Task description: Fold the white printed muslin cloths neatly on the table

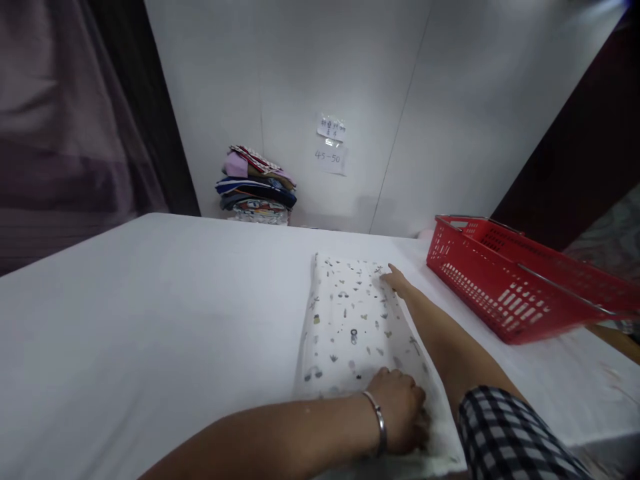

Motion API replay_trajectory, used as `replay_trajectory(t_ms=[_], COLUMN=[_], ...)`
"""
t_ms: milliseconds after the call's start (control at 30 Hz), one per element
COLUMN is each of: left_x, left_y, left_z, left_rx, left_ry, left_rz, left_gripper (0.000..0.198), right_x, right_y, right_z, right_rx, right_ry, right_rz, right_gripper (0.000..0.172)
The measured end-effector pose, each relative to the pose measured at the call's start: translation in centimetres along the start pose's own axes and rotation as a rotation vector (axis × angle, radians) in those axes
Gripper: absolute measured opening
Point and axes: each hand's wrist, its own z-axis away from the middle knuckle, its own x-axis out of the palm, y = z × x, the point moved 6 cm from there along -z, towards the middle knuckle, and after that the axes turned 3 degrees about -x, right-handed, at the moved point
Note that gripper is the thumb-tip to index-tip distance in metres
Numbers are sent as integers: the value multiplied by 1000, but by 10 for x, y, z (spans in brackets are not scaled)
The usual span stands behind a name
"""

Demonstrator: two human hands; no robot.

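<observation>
A long folded white cloth [345, 313] with a small grey and tan print lies on the white table, its length running away from me. My left hand [400, 410], with a silver bangle at the wrist, is closed on the cloth near its close right end, and its fingertips are mostly hidden. At the far right corner my right hand [396, 280] touches the edge of the cloth. Two of its fingers show stretched out and apart. A black-and-white checked sleeve covers the upper part of my right arm.
A red plastic basket [480, 280] with metal handles stands on the white table [200, 320] at right, its near end blurred. What looks like another person's arm [617, 341] shows beside it. Folded fabrics [257, 187] are stacked against the back wall, left of paper signs [331, 143].
</observation>
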Motion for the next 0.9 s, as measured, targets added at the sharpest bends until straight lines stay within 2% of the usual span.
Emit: replay_trajectory(t_ms=[100,200,267,367,433,533,633,733,800,900], left_x=[0,-2,-5,-5,-5,-9,-13,-11,-9,-5], left_y=[-8,-24,-34,-44,-46,-45,-49,-61,-69,-80], left_z=[18,33,42,52,58,75,103,131,145,158], left_rx=[45,-3,-48,-77,-56,21,31,-44,-93,-178], left_ry=[79,129,155,125,102,129,207,277,327,417], left_rz=[-81,-57,-41,-38,-28,8,11,-18,-38,-56], left_gripper=[48,52,51,48,46,49,61,57,52,50], right_x=[4,3,-1,-5,-6,-4,-2,-6,-10,-16], right_y=[-15,-23,-19,-5,1,0,-4,2,8,13], right_z=[-7,-15,-19,-20,-17,-5,16,51,85,155], right_rx=[-58,-127,-143,-122,-116,-142,-192,-242,-304,-429], right_ry=[43,109,141,140,125,94,40,-21,-49,-79], right_rz=[38,95,154,261,323,393,447,493,540,546], right_gripper=[80,76,72,72,74,76,75,73,68,58])
